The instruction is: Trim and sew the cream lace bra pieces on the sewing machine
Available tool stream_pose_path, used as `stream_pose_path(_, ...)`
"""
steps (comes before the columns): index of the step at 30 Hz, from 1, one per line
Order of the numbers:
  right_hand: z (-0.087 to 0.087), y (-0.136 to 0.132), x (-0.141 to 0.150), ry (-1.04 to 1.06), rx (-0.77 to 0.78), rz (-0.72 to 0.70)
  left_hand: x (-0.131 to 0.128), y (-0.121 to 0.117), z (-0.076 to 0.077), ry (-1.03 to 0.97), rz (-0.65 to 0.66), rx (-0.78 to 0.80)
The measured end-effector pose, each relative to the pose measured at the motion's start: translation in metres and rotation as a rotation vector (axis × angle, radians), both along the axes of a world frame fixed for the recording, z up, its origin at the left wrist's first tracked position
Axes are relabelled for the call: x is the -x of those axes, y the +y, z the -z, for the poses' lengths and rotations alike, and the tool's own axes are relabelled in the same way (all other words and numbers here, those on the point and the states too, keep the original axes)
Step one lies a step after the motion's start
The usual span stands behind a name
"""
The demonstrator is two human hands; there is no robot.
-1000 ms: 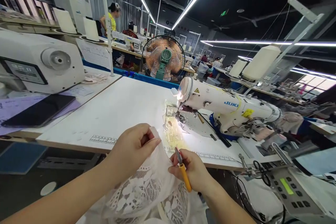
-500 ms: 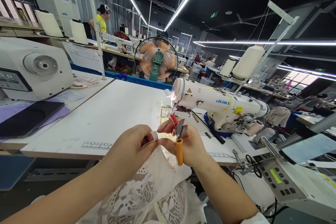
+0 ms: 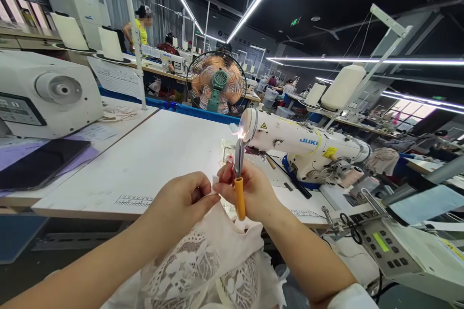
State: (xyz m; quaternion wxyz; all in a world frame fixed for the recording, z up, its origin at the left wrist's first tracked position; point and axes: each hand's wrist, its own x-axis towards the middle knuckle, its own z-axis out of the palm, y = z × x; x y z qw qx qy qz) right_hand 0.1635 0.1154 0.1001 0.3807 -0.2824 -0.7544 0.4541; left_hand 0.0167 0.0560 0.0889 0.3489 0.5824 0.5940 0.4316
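Since the frame half a second ago, the orange-handled snips (image 3: pixel 239 198) have swung upright in the right hand (image 3: pixel 256 194), blades towards 12 o'clock, while the left hand (image 3: pixel 183 200) stays pinched on a raised edge of the white lace garment (image 3: pixel 188 263), which hangs at 6 o'clock below. The right hand is curled closed round the snips, though whether its fingertips also grip cloth cannot be told. The edge is gathered up, but work on it looks unfinished, with no cut visible.
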Motion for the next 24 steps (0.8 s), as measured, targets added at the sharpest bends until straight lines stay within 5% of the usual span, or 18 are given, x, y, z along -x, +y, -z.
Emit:
stream_pose_path(8,-0.002,0.003,0.005,0.015,-0.076,-0.040,0.012,-0.003,0.003,-0.088,0.108,0.010)
stream_pose_path(13,0.006,0.002,-0.009,-0.008,-0.138,-0.107,0.018,-0.012,0.003,-0.117,-0.151,-0.099)
stream_pose_path(20,0.063,-0.017,-0.022,-0.349,-0.213,-0.089,0.027,-0.029,0.020,-0.109,-0.542,-0.063)
stream_pose_path(24,0.069,-0.034,-0.026,-0.217,-0.097,-0.164,0.028,-0.039,0.015,-0.126,-0.611,-0.055)
